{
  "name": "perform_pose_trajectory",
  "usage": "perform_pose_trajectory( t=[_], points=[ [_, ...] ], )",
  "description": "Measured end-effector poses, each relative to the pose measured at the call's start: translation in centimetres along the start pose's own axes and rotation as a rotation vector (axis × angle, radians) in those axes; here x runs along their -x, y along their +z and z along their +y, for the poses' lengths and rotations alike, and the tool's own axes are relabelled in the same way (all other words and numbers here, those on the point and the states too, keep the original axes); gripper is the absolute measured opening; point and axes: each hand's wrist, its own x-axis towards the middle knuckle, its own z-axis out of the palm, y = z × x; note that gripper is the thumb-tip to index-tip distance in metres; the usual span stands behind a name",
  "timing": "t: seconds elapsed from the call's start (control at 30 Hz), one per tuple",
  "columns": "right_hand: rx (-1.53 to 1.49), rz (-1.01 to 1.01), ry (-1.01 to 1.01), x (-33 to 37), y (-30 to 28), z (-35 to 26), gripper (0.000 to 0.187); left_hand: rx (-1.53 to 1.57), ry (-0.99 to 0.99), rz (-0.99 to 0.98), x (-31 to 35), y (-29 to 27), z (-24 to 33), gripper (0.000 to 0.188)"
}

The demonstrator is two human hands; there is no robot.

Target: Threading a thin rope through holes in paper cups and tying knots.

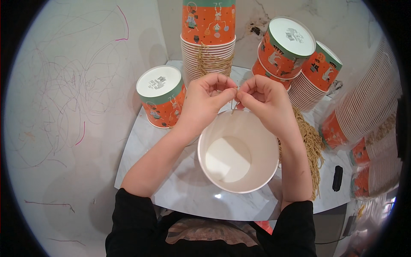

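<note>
A white paper bucket [261, 150] stands on the table before me, its open mouth facing up. At its far rim a thin tan cord [232, 107] rises from the edge toward my fingertips. My left hand [208, 97] pinches the cord between thumb and forefinger. Right beside it, my right hand [266, 99] is closed in a pinch too, its fingertips meeting the left ones over the rim. The cord's ends are mostly hidden by my fingers. A bundle of tan cords [309, 143] hangs down beside my right forearm.
An upside-down orange and green bucket [160, 103] stands at left. Behind my hands rises a tall bucket stack [208, 55] draped with cords. More stacks [287, 47] stand at back right, and plastic-wrapped ones [364, 103] at far right. A small black object [338, 178] lies on the marble-look tabletop [180, 192].
</note>
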Motion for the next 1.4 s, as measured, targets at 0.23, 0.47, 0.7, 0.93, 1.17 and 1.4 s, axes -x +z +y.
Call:
perform_pose_trajectory(
  t=[0.23,0.47,0.7,0.93,1.17,1.4],
  points=[
    [-0.250,-0.050,0.033,-0.3,-0.6,-0.1,0.009,0.052,0.071,0.004,0.4,0.8,0.5,0.012],
    [-0.417,-0.129,0.102,-0.2,-1.3,-1.1,0.014,0.074,0.102,0.034,0.7,0.9,1.3,0.014],
    [-0.477,-0.137,0.120,0.1,-1.5,-1.6,0.016,0.190,0.084,-0.019,1.0,0.8,1.8,0.014],
    [-0.325,-0.012,0.032,0.4,-0.3,-1.9,0.015,0.059,0.143,0.064,1.4,0.8,2.2,0.016],
    [-0.195,0.032,-0.057,0.7,0.4,-1.6,0.014,0.016,0.174,0.116,1.0,0.7,1.2,0.016],
    [-0.126,0.031,-0.105,0.6,0.4,-1.3,0.013,0.018,0.207,0.155,1.0,0.8,1.6,0.013]
  ],
)
